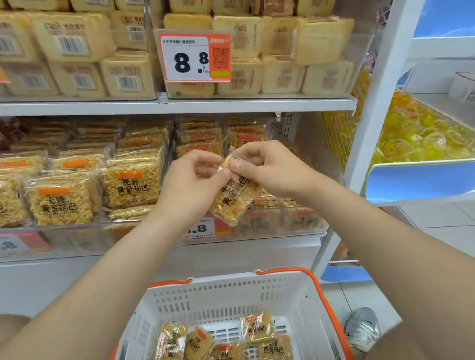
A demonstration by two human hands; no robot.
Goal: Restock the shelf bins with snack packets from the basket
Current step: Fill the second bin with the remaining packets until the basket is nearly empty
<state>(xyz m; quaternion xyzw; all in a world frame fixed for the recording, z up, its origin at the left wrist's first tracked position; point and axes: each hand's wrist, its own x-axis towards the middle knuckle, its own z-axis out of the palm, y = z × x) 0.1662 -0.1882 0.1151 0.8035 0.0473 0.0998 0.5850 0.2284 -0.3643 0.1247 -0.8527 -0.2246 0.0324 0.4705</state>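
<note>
A clear packet of golden rice crackers [234, 199] hangs tilted in front of the lower shelf bin [265, 227]. My left hand [190, 182] pinches its upper edge from the left and my right hand [270, 170] pinches the same edge from the right. Below them stands a white basket [229, 296] with orange handles. Several more cracker packets [221, 356] lie loose on its bottom.
To the left, the lower bins [63, 196] hold upright rows of the same packets. The upper shelf [260, 50] carries pale square cakes behind an 8.8 price tag [195, 55]. A neighbouring rack with yellow jelly cups [414, 136] stands at right. A shoe [362, 327] rests on the tiled floor.
</note>
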